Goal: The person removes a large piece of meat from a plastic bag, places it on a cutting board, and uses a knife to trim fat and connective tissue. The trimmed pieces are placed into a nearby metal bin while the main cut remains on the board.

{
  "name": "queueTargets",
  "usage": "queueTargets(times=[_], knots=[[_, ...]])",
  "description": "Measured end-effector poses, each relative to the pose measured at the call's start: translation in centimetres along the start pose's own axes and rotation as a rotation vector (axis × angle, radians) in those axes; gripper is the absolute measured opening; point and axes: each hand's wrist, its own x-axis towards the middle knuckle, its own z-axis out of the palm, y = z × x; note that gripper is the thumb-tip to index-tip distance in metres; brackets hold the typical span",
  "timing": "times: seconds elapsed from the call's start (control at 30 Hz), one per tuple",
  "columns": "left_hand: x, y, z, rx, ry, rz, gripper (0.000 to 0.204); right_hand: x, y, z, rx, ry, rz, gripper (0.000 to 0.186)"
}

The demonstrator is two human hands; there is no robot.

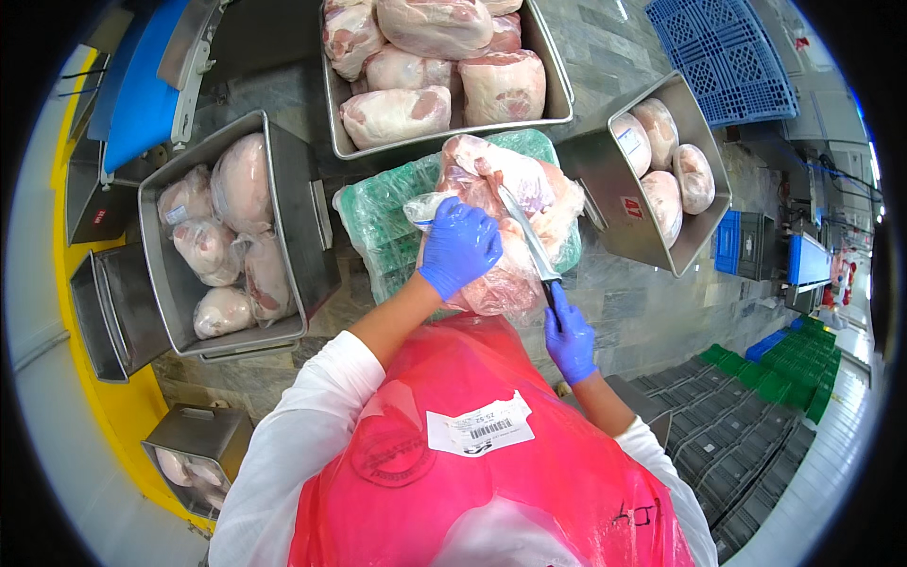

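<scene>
A large cut of raw pink meat (515, 203) in clear plastic wrap lies on a green crate covered with film (387, 213). My left hand (460, 248), in a blue glove, presses down on the wrap over the meat. My right hand (570, 338), also in a blue glove, grips the black handle of a knife (529, 244). The blade points up and away across the meat's right side. A red plastic apron (472, 444) with a white label covers my front.
A steel tray of raw meat cuts (557, 90) stands behind the crate. A steel bin of bagged meat (283, 189) is at the left, another steel bin (614, 203) at the right. Smaller steel bins (194, 439) sit lower left. Stacked grey and green crates (756, 397) stand at the right.
</scene>
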Motion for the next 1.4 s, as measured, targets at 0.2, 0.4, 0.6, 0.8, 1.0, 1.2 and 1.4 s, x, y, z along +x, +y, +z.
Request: queueTargets(times=[0.2, 0.4, 0.6, 0.8, 1.0, 1.2, 1.4], knots=[[-0.3, 0.3, -0.6, 0.072, -0.079, -0.005, 0.023, 1.3, -0.9, -3.0, 0.219, 0.003, 0.031, 0.055], [-0.2, 2.1, -1.3, 0.058, -0.005, -0.006, 0.051, 3.9, -1.9, -17.8, 0.017, -0.168, 0.066, 0.046], [-1.6, 2.7, 0.0, 0.065, -0.108, -0.013, 0.051, 8.4, -3.6, -21.5, -0.178, -0.285, -0.086, 0.037], [-2.1, 1.2, -0.4, -0.043, -0.025, -0.017, 0.04, 15.9, -9.3, -23.8, -0.337, -0.413, -0.256, 0.032], [-1.4, 0.3, -0.7, -0.084, -0.119, -0.01, 0.036, 16.6, -9.0, -20.4, -0.401, -0.451, -0.27, 0.038], [-2.2, 1.1, 1.0, -0.06, 0.012, 0.027, 0.035, 0.5, 0.5, -6.2, -0.141, -0.166, 0.023, 0.063], [-1.7, 1.6, 0.3, -0.01, -0.016, 0.053, 0.038, -2.8, 1.9, 4.6, 0.154, 0.02, 0.19, 0.06]])
